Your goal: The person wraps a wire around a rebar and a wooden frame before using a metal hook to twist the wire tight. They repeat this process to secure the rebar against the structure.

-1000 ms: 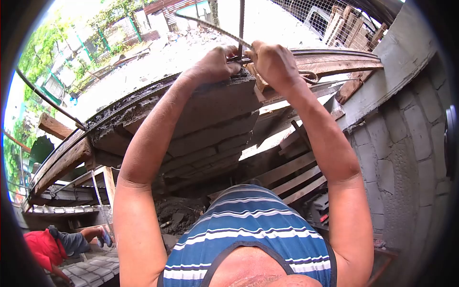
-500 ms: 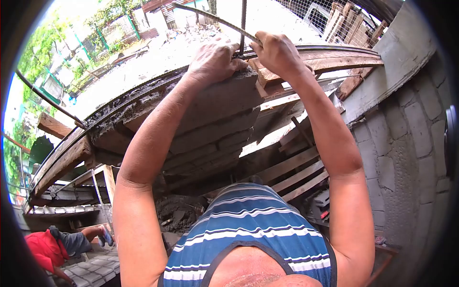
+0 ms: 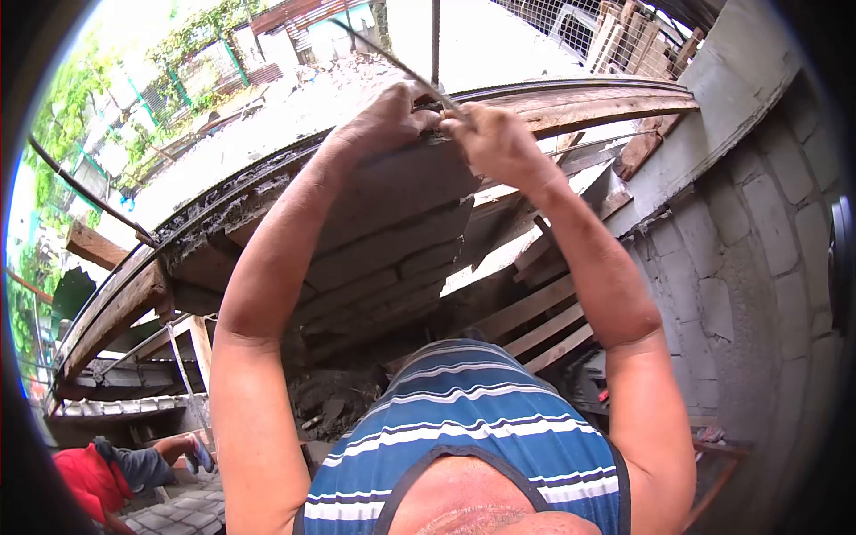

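Overhead, well out in front of the chest, both bare hands work close together at the top edge of a concrete-block wall [image 3: 383,214]. The right hand [image 3: 495,143] has its fingers curled tight around the lower end of a slanted steel rod [image 3: 390,59], which rises away from the grip toward the upper left. The left hand [image 3: 388,116] sits just beside it, fingers bent over the wall's edge near the lower part of an upright steel bar [image 3: 435,45]; I cannot tell whether they pinch anything, because their tips are partly hidden. The slanted rod passes close to the upright bar, but whether the two touch is unclear.

A long wooden beam [image 3: 606,109] runs from beside the right hand to a grey concrete slab [image 3: 713,116] at the right. On the left, another steel rod [image 3: 86,192] leans at the wall's edge above a short timber end [image 3: 94,242]. Below the arms, wooden slats [image 3: 544,321] lie in shadow beside the striped tank top [image 3: 464,401]. At the lower left, a co-worker in a red shirt [image 3: 80,481] is near pale blocks [image 3: 178,510]. Wire mesh [image 3: 544,27] and stacked timber [image 3: 617,45] stand beyond the beam.
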A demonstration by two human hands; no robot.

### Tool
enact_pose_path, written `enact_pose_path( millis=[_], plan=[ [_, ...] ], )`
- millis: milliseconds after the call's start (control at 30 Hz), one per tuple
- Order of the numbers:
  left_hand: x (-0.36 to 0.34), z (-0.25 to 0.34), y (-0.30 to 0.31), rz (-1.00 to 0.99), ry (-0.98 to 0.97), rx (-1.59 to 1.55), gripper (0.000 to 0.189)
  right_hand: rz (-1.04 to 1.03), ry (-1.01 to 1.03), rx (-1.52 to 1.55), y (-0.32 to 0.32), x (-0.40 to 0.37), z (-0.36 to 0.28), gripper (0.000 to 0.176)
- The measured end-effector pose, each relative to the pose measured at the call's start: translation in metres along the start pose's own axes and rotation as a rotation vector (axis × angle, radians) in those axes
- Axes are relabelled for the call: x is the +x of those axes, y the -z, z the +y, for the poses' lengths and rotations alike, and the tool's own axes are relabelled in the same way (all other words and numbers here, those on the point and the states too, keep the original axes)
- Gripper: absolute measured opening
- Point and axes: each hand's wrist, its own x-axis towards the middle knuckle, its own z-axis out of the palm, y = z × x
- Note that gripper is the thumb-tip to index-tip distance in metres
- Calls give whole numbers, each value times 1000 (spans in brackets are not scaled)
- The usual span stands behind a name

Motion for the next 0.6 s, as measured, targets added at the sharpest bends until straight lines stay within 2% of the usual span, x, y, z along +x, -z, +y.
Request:
enact_pose_path(
  millis=[33,67,133,200,267,333,367,400,467,533,567,600],
  plan=[
    [13,-27,-17,124,-125,-25,39,62,25,45,11,1,12,25],
    [18,-28,-13,124,-126,-29,39,119,54,89,22,3,23,28],
    [22,-27,-6,-37,-47,-155,44,66,-61,89,79,4,13,36],
    [23,-16,-3,-47,59,-216,49,158,6,55,137,-8,-13,35],
    [23,-9,-11,52,140,-282,46,299,136,262,142,-40,-13,32],
    [33,-15,-17,47,128,-254,45,42,-89,356,113,-99,34,35],
    [37,-19,-18,49,124,-225,44,-112,-69,275,102,-121,39,40],
    [34,-21,-22,57,139,-231,44,-148,-227,305,89,-140,45,38],
    [33,-21,-23,107,78,-236,42,-54,-239,221,72,-158,56,35],
    [34,-20,-22,105,106,-216,43,7,-311,433,78,-165,57,37],
    [34,-19,-22,98,125,-209,44,4,-309,449,86,-166,51,37],
    [34,-17,-20,97,134,-195,44,-82,-310,430,98,-165,43,36]
  ],
)
